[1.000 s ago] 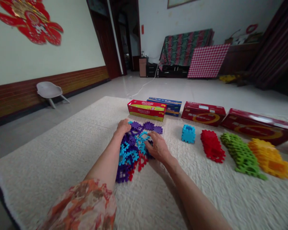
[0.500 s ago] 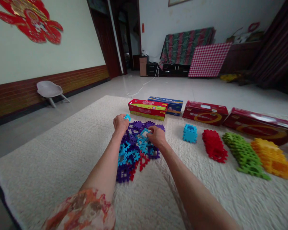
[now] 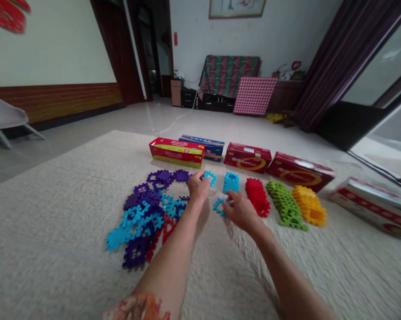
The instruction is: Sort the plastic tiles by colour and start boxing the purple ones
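Observation:
My left hand (image 3: 198,187) pinches a light-blue interlocking tile (image 3: 209,177) just to the right of a loose pile of purple, blue and red tiles (image 3: 147,209). My right hand (image 3: 241,211) holds another light-blue tile (image 3: 219,205) low over the rug. Both hands are close to a small light-blue cube of joined tiles (image 3: 231,182) that stands between the pile and the sorted rows.
Rows of red tiles (image 3: 257,196), green tiles (image 3: 285,204) and yellow tiles (image 3: 309,205) lie on the cream rug (image 3: 54,213). Several flat boxes (image 3: 177,152) line the rug's far edge, another box (image 3: 375,206) at right. A white chair (image 3: 3,118) stands at left.
Both hands left the mixed pile and moved right toward the blue cube, each carrying a light-blue tile. The camera view swung to the right.

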Tool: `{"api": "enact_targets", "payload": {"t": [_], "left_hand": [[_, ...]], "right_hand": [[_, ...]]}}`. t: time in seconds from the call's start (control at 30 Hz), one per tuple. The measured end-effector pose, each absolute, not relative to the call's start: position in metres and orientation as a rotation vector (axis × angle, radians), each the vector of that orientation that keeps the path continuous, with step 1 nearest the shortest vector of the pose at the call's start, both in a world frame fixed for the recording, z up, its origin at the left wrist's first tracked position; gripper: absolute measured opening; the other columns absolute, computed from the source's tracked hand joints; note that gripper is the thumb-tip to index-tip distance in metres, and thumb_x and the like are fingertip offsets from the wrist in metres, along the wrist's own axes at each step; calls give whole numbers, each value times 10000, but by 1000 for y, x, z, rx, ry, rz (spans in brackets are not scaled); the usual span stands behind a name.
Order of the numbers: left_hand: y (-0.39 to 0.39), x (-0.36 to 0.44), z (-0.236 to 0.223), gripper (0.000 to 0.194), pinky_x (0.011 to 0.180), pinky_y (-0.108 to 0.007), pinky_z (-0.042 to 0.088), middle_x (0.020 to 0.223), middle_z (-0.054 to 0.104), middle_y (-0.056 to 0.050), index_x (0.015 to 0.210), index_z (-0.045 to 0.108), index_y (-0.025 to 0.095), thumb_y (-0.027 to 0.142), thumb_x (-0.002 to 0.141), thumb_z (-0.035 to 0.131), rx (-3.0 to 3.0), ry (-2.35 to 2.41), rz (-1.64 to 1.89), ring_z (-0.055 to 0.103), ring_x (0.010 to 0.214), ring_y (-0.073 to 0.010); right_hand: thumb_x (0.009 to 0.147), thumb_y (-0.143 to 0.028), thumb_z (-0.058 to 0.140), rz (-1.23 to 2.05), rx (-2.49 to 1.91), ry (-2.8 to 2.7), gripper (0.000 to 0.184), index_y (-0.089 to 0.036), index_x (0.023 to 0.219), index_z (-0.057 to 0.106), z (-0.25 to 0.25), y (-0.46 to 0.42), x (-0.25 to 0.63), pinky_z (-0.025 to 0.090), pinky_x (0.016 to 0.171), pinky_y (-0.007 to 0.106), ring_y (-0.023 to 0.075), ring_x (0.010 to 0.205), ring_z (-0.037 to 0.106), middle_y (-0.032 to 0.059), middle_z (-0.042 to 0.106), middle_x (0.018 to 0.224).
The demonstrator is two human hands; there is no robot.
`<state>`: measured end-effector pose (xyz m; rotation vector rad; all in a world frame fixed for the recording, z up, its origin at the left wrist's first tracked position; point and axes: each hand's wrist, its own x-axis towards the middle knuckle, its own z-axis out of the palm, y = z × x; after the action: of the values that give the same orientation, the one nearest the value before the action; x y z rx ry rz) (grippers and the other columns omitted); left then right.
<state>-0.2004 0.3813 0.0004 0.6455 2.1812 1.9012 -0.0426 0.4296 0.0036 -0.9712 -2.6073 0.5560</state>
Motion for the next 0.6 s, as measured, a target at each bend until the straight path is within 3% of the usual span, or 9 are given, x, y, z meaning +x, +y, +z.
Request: {"api": "enact_targets", "payload": {"t": [0.1, 0.27, 0.37, 0.6], "left_hand": [[386, -197, -5, 336, 843, -280, 497, 900, 751, -40, 925, 748, 205, 111, 700, 517, 784, 2306, 1858, 663, 890, -203], [389, -200, -15, 364, 924, -287, 469, 1053, 735, -65, 998, 734, 206, 120, 722, 512, 737, 2412, 1843, 654, 992, -218], [392, -201, -19, 372, 946, -291, 459, 1094, 724, -76, 1037, 717, 193, 122, 742, 502, 701, 2419, 1855, 645, 1019, -212], [394, -200, -19, 360, 885, -287, 493, 947, 739, -66, 1003, 726, 186, 127, 729, 501, 670, 2360, 1974, 659, 955, -208]], "right_hand": [[813, -322, 588, 475, -860, -2647, 525, -87, 1280, 545, 3, 422, -40, 468, 796, 338, 243, 921, 632, 172, 651, 1076], [754, -222, 634, 349, -788, -2816, 372, -145, 1117, 620, 11, 410, -38, 462, 799, 351, 253, 922, 590, 130, 626, 1008], [753, -175, 615, 349, -708, -2793, 411, -153, 1163, 597, 12, 413, -40, 462, 833, 364, 252, 945, 571, 126, 616, 1036], [794, -196, 605, 57, -597, -2537, 507, -167, 1289, 499, 0, 449, -46, 414, 924, 461, 315, 1101, 492, 162, 554, 1232]]}}
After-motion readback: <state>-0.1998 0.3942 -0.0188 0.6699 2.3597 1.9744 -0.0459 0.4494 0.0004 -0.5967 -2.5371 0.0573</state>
